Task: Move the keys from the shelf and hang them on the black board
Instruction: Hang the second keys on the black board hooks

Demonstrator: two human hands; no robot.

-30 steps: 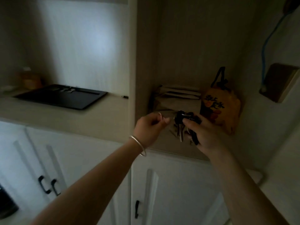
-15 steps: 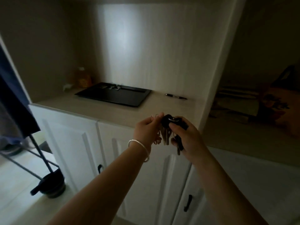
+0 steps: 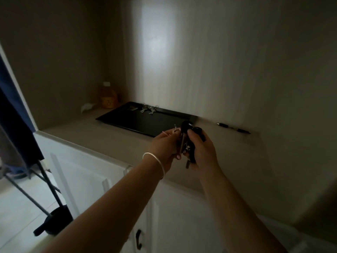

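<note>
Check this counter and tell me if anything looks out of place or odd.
Nothing looks spilled or broken. The one oddity: the black board lies flat on the counter rather than upright, with a few keys resting at its far edge. A pen lies loose against the back wall.

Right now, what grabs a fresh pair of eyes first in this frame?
Both hands meet at centre, the left hand and right hand together gripping a bunch of keys with black heads. Just behind them a black board lies flat on the counter, with a few keys already at its far edge. A bright patch of light falls on the back wall above.
</note>
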